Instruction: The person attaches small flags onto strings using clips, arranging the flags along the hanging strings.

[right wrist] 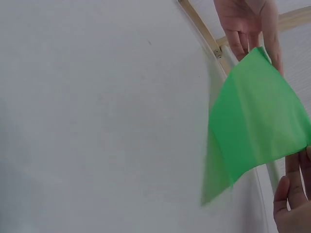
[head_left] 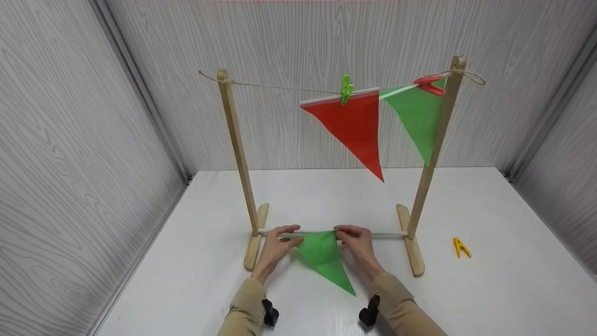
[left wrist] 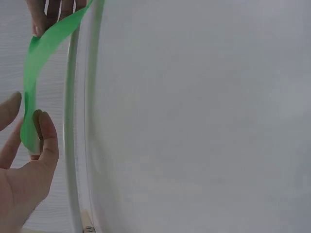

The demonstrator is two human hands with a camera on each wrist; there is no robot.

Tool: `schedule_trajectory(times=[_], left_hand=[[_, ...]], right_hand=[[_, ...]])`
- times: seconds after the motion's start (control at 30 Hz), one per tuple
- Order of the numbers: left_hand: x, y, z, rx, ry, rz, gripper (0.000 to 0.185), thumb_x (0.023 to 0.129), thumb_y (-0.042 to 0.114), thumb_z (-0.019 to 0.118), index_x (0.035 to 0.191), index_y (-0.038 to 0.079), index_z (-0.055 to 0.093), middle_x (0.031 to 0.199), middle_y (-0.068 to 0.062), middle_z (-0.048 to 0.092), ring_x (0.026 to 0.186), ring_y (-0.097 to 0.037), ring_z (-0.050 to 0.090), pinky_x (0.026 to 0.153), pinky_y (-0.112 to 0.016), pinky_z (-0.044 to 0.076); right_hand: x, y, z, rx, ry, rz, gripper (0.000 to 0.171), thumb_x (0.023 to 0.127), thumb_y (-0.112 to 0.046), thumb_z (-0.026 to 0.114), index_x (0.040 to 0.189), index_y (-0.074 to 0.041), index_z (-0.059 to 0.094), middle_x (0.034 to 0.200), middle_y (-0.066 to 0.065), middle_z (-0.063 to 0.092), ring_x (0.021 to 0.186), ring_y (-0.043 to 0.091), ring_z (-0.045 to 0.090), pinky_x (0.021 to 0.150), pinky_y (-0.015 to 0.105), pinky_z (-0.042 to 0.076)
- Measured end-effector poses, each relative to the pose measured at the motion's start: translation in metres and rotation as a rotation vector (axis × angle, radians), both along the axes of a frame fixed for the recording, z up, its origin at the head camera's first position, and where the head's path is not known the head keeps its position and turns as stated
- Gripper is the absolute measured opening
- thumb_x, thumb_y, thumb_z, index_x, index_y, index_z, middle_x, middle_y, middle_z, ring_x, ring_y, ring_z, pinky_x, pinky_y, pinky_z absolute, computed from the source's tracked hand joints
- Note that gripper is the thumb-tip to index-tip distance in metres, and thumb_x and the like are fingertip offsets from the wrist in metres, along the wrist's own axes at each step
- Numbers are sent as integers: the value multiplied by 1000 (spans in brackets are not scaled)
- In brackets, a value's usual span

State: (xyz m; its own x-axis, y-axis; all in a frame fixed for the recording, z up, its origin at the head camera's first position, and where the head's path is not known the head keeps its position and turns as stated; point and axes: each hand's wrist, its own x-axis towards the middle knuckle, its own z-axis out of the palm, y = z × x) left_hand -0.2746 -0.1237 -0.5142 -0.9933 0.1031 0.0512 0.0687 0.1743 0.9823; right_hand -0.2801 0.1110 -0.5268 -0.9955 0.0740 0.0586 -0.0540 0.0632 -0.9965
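A green triangular pennant [head_left: 322, 254] is stretched between both hands, low in front of the stand's crossbar, its tip pointing down and right. My left hand [head_left: 276, 247] pinches its upper left corner, the index finger held apart from the cloth. At the upper right corner, my right hand [head_left: 357, 240] grips the edge between thumb and fingers. The left wrist view shows the pennant [left wrist: 30, 73] nearly edge-on, a curved strip running from the left hand [left wrist: 29, 179] up to the right. Its broad face [right wrist: 257, 111] fills the space between the hands in the right wrist view.
Two wooden posts [head_left: 238, 149] on feet carry a twine line [head_left: 280, 87]. A green clothespin [head_left: 346, 89] clips a red pennant [head_left: 357, 121] to it; a red clothespin [head_left: 430, 85] clips another green pennant [head_left: 417, 114]. A yellow clothespin [head_left: 461, 247] lies on the white table [head_left: 503, 289] at right.
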Motion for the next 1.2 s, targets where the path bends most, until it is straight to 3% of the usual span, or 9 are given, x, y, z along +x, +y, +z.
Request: schedule_trajectory(times=[0.1,0.2,0.3,0.43,0.53,0.73,0.97,1.2], left_hand=[[-1,1,2,123,-98,62,50,92,17,73,133,-8,58,136,-25,53,112,-22,62,99,-33,54],[-2,4,3,218,-175,108,55,94,20,71,136,-10,53,127,-19,56,104,-15,62,101,-32,54],[-2,6,6,270,-238,96,57,97,24,67,137,-12,50,116,-12,62,98,-12,63,100,-32,55],[-3,6,8,268,-285,49,59,101,31,62,134,-15,51,108,-8,67,92,-10,66,91,-28,59],[-3,7,10,258,-287,69,54,100,29,64,130,-15,56,103,-7,69,88,-9,67,83,-24,60],[-2,9,12,298,-260,125,43,97,17,68,127,-13,60,97,-4,73,86,-6,68,81,-22,60],[-3,9,12,357,-220,148,44,93,8,72,127,-15,58,81,1,74,75,-3,68,72,-17,59],[-3,9,10,384,-165,167,40,90,3,74,122,-15,61,87,-2,76,79,-6,71,76,-21,60]], right_hand=[[0,1,1,6,13,-2,21,93,-6,68,111,2,74,105,15,77,86,11,71,77,25,55],[-2,3,1,-8,23,-2,20,93,-5,68,111,2,74,104,12,77,85,9,70,77,24,55],[-3,3,1,-42,46,2,20,93,-3,68,111,3,74,103,10,77,84,8,69,77,23,55],[-3,3,2,-117,85,26,19,93,0,67,110,7,73,102,11,77,83,6,68,77,22,55],[-2,3,3,-144,89,33,19,93,1,67,110,8,72,104,13,76,84,6,68,78,23,55],[-2,2,4,-141,72,36,22,94,1,65,114,7,72,108,18,75,83,6,67,77,22,55],[-3,3,6,-242,67,84,29,98,-4,63,122,12,65,94,6,76,83,9,68,76,23,57],[5,10,12,-198,-5,70,29,97,-4,64,124,7,65,110,16,75,89,11,72,79,25,55]])
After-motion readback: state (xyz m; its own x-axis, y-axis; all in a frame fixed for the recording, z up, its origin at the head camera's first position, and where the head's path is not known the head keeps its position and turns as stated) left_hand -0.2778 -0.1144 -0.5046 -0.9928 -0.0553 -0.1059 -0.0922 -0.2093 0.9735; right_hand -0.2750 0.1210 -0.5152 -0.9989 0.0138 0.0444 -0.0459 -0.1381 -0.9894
